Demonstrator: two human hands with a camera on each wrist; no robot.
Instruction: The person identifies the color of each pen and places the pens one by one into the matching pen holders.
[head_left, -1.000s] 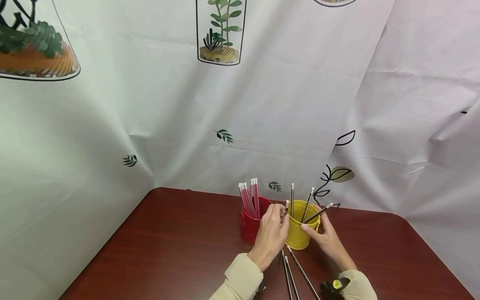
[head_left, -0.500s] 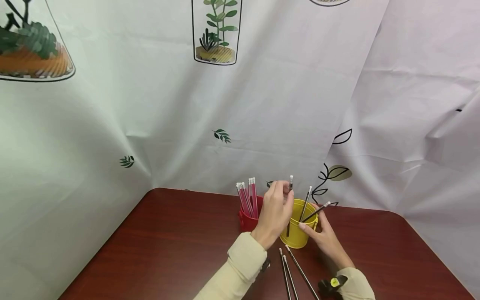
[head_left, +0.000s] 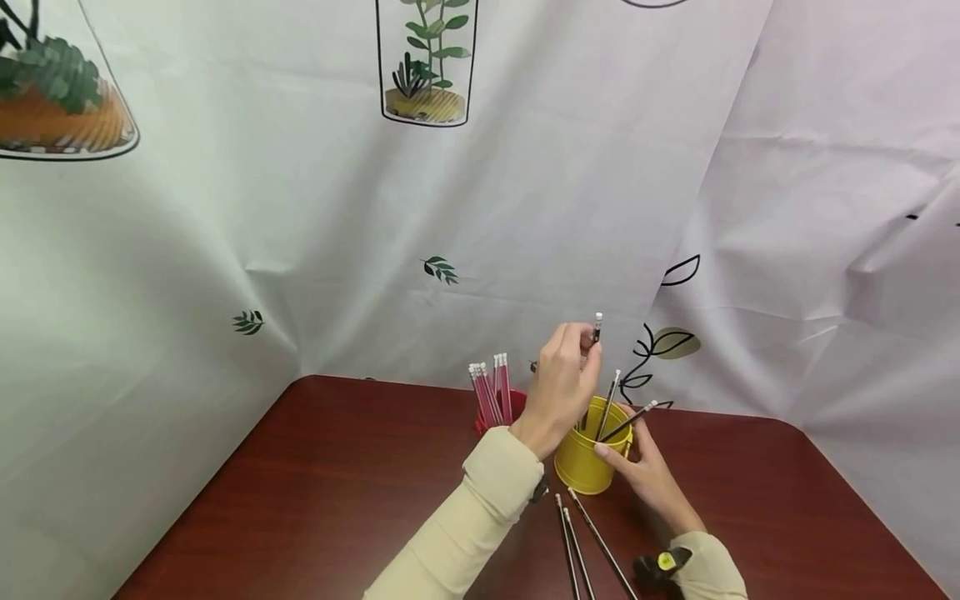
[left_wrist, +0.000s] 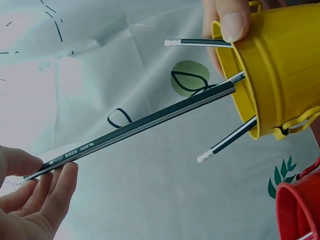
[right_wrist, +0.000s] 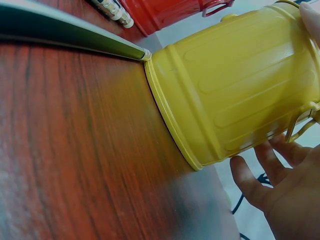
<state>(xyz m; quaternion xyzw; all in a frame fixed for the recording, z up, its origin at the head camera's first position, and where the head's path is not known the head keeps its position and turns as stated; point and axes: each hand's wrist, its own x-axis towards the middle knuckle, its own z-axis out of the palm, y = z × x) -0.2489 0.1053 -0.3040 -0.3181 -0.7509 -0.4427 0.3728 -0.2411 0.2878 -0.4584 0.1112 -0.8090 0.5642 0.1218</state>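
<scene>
My left hand (head_left: 558, 383) is raised above the yellow bucket (head_left: 585, 467). Thumb and fingertips pinch a black-and-white striped pencil (left_wrist: 135, 125) near its eraser end. The pencil slants down, its blunt lower end overlapping the bucket's mouth in the left wrist view. Several similar pencils (head_left: 609, 404) lean inside the bucket, erasers up. My right hand (head_left: 651, 479) holds the bucket from the right, thumb at the near rim and fingers along its side. The bucket stands upright on the table.
A red bucket (head_left: 517, 406) with several pink pencils (head_left: 491, 396) stands just left of the yellow one, partly hidden by my left arm. Loose striped pencils (head_left: 602, 542) lie on the brown table (head_left: 315, 500) in front. A printed white cloth (head_left: 525, 208) hangs behind.
My left hand has risen and shifted slightly right, lifting the striped pencil from beside the yellow bucket to above it. My right hand keeps its hold on the bucket.
</scene>
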